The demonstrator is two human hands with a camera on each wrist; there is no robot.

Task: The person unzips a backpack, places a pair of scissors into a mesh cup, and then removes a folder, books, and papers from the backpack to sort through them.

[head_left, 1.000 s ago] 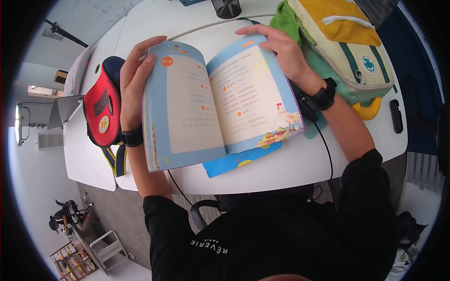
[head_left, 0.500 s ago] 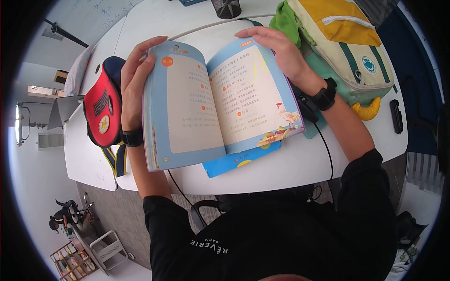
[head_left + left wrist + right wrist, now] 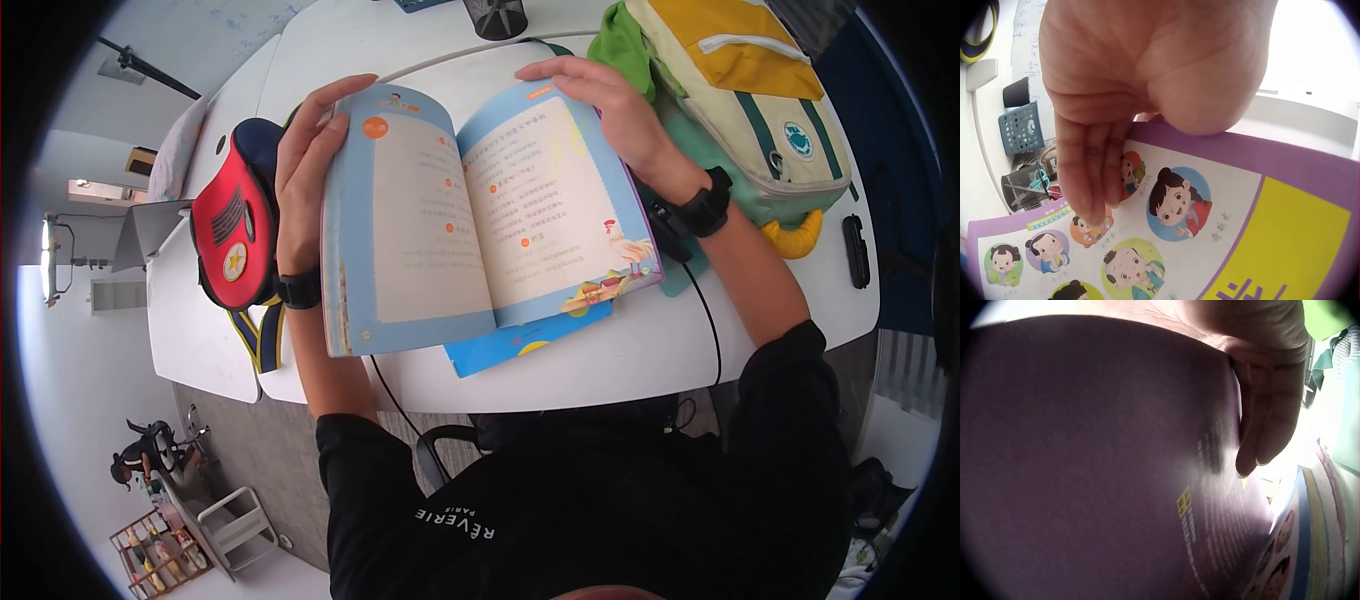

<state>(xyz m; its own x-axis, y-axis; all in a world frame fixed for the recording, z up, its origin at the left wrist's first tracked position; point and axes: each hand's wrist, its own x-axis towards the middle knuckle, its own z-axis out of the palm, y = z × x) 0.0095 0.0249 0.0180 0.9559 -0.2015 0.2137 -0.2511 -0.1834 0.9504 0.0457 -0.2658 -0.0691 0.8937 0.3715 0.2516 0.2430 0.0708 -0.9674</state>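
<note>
An open book (image 3: 425,250) with blue-bordered pages is held up over the table, a rooster picture at its lower right corner. Along its left edge my left hand (image 3: 308,190) grips it, thumb on the page side. In the left wrist view this hand's fingers (image 3: 1088,169) lie against the purple-edged cover (image 3: 1235,153) with cartoon children. My right hand (image 3: 630,125) holds the upper right edge, and its fingers (image 3: 1269,419) curl behind the purple cover (image 3: 1085,444) in the right wrist view. A blue book (image 3: 475,358) lies on the table, partly hidden beneath the open one.
A red and navy bag (image 3: 235,220) is left of the book. To the right lies a cream, green and yellow backpack (image 3: 780,110), with a black pen-like case (image 3: 857,250) beyond. A mesh pen holder (image 3: 497,18) stands at the back. Black cables (image 3: 712,330) cross the white table (image 3: 650,365).
The whole head view has shifted slightly, so the scene sits a little further right. Both hands keep their hold, and the book stays open at the same pages.
</note>
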